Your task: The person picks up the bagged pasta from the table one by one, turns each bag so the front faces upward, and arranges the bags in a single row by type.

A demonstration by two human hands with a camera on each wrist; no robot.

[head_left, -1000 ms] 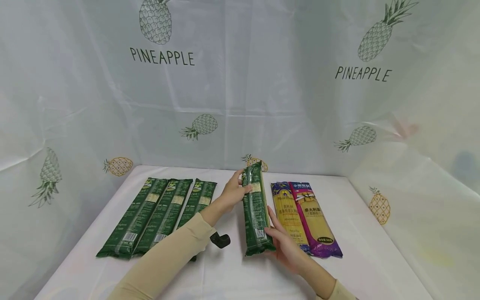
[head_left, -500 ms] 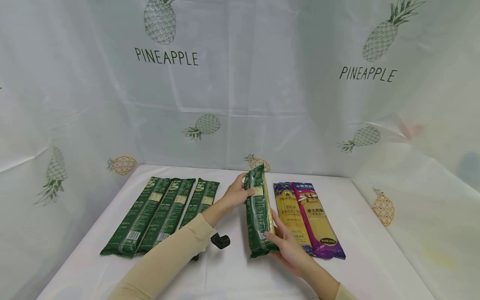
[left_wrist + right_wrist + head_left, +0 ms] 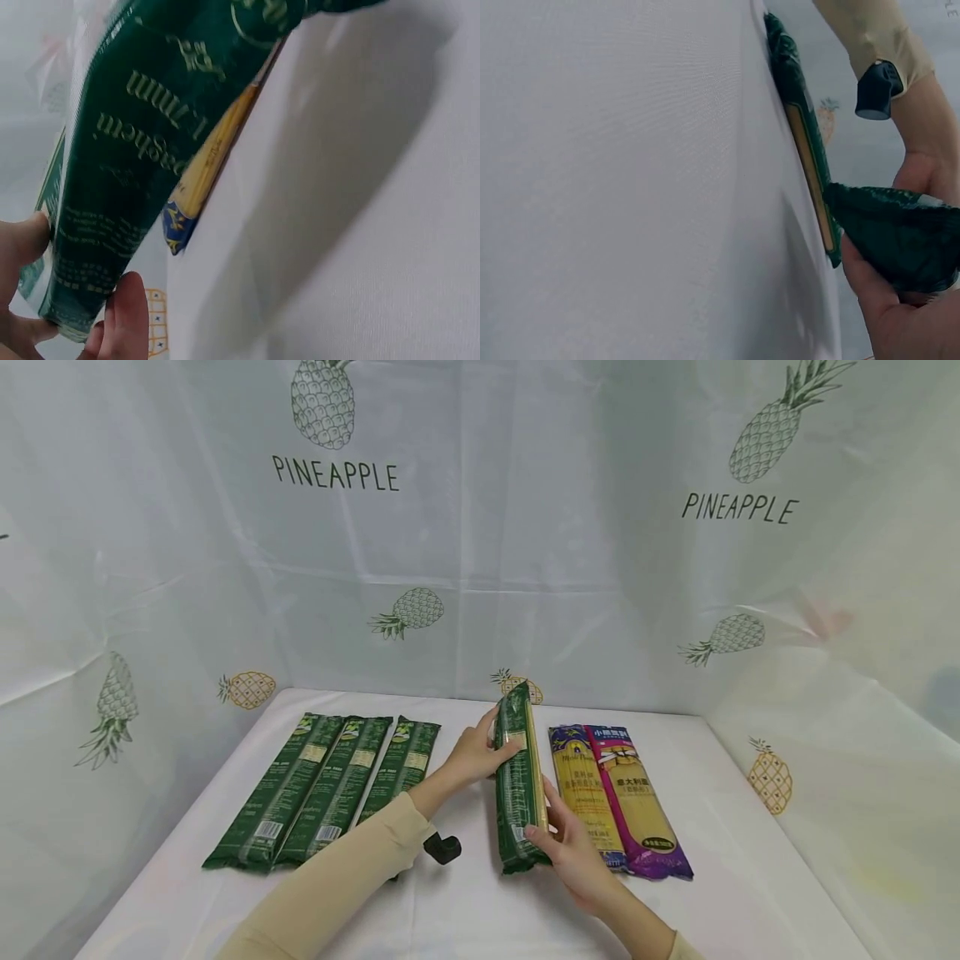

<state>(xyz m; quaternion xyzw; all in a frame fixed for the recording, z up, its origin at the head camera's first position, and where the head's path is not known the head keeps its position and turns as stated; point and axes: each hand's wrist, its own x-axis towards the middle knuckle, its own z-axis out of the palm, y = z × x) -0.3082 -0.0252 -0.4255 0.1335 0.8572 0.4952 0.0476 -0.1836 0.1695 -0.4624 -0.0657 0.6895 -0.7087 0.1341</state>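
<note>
A green spaghetti packet is held up in both hands above the table, tilted with its far end raised. My left hand grips it near the far end, thumb on the printed face. Lower down, the right hand grips its near end from the right side. Lettering on the packet's underside reads "Spaghetti 1.7mm" in the left wrist view. In the right wrist view the folded near end of the packet sits between the right thumb and fingers.
Three green packets lie side by side on the left, the third partly behind the left sleeve. A yellow-and-blue spaghetti packet and a purple one lie on the right. Pineapple-print sheeting surrounds the white table.
The held packet has turned slightly, so more of its yellowish side edge shows. Both hands keep hold of it. The whole head view has shifted a little to the right.
</note>
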